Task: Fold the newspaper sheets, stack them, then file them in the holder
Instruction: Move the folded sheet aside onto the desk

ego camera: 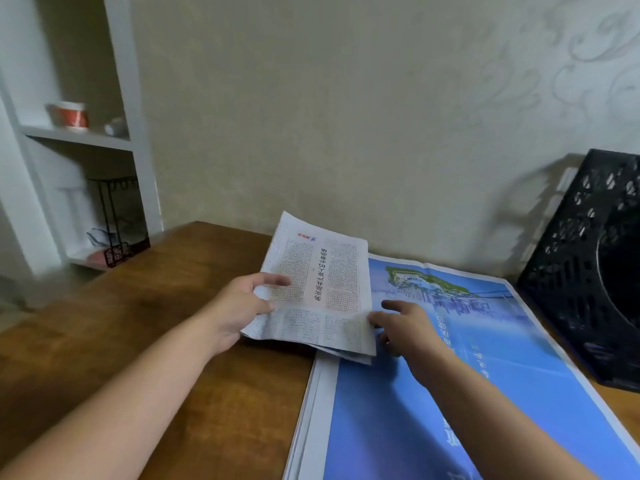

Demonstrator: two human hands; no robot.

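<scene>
Brown wooden table [138, 323]: runs across the lower view from the left edge to the wall; both forearms reach over it.
Flat sheets [467, 393]: a pile of unfolded newspaper, blue printed page uppermost, lies flat on the right part of the table, nearest the viewer, its far edge close to the wall.
Left hand [239, 310]: grips the near left corner of the folded newspaper, thumb curled over the top and fingers hidden beneath.
Right hand [405, 327]: at the folded newspaper's near right corner, thumb tip on the paper's edge, index finger stretched out over the blue page; whether the other fingers hold the paper cannot be told.
Folded newspaper [318, 292]: grey text page facing up, held between the two hands, its near edge lifted off the table and its right part overlapping the flat sheets' left far corner.
Holder [588, 271]: black perforated file holder, standing at the table's right far side by the wall, apart from the folded newspaper.
Shelf unit [79, 136]: white, far left, with a red and white cup [71, 116] on one shelf.
</scene>
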